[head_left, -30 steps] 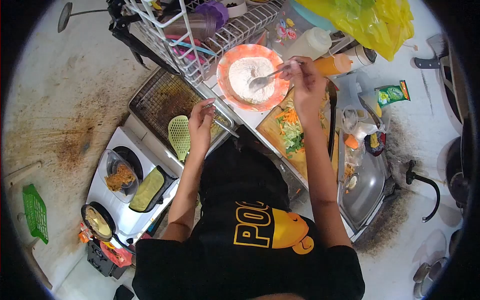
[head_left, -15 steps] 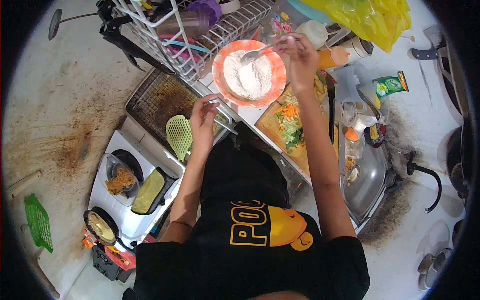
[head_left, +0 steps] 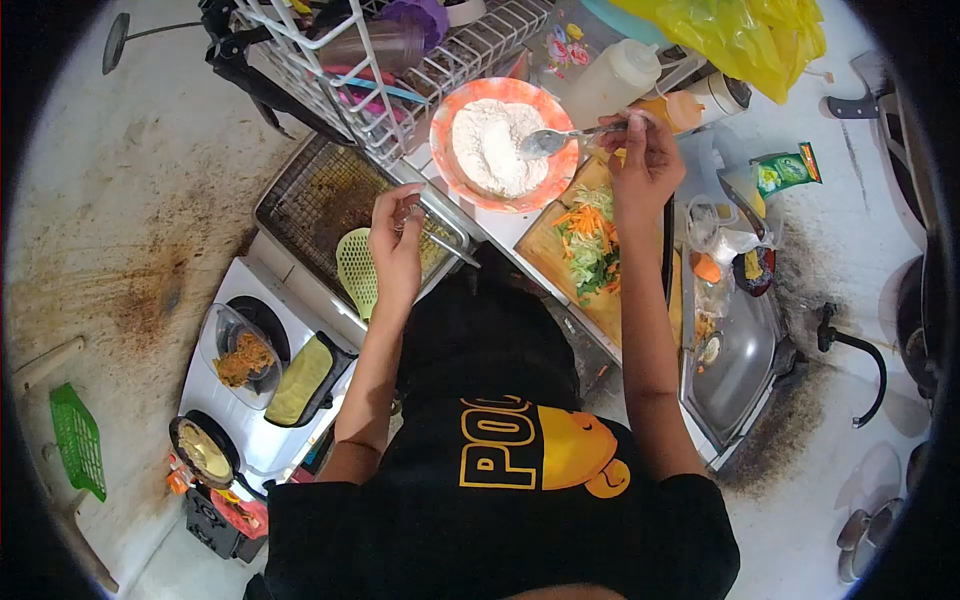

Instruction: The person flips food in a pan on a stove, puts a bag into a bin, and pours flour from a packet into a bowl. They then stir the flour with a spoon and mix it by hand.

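An orange bowl full of white flour stands on the counter in front of me. My right hand grips a metal spoon by its handle, and the spoon's bowl hovers over the right rim of the orange bowl. Below it lies a wooden cutting board with shredded carrot and greens. My left hand rests on the edge of a metal wire tray, beside a green slotted spatula; I cannot see anything held in it.
A white dish rack stands behind the bowl. Squeeze bottles and a yellow bag lie at the back right. A sink with a tap sits right. A white stove with pans is lower left.
The spoon came out of the flour and swung to the bowl's right rim. My right hand shifted right and down. My left hand moved slightly up on the tray edge.
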`<state>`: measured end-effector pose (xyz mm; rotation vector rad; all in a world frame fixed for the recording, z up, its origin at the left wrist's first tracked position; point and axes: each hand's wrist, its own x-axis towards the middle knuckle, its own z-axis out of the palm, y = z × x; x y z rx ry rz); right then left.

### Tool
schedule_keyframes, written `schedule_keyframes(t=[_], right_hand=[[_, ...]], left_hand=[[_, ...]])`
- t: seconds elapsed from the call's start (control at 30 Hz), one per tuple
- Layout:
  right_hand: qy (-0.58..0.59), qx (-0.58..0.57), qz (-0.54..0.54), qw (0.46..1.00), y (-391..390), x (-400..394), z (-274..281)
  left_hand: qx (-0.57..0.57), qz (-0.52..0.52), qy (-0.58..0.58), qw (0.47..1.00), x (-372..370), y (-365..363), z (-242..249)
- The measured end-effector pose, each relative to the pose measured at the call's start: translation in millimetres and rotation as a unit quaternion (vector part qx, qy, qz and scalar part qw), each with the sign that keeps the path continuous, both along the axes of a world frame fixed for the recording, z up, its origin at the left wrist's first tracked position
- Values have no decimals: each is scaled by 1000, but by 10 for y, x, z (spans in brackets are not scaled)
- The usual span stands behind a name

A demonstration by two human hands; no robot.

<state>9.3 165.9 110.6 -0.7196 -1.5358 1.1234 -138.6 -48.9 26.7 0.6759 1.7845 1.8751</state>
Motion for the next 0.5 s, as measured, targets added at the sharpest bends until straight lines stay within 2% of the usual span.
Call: schedule_keyframes(t=[0.23,0.3,0.5], right_hand=[[22,2,25,999,104,-165,-155],[-7,-14,76,997,127,-234,-239],[6,21,29,999,244,-430,-281]], left_hand=[[1,15,-5,1000,-16,-37,-89],[-13,9,0,1000,-31,-72,-125],[-21,18,-19,999,-83,-136,-95]])
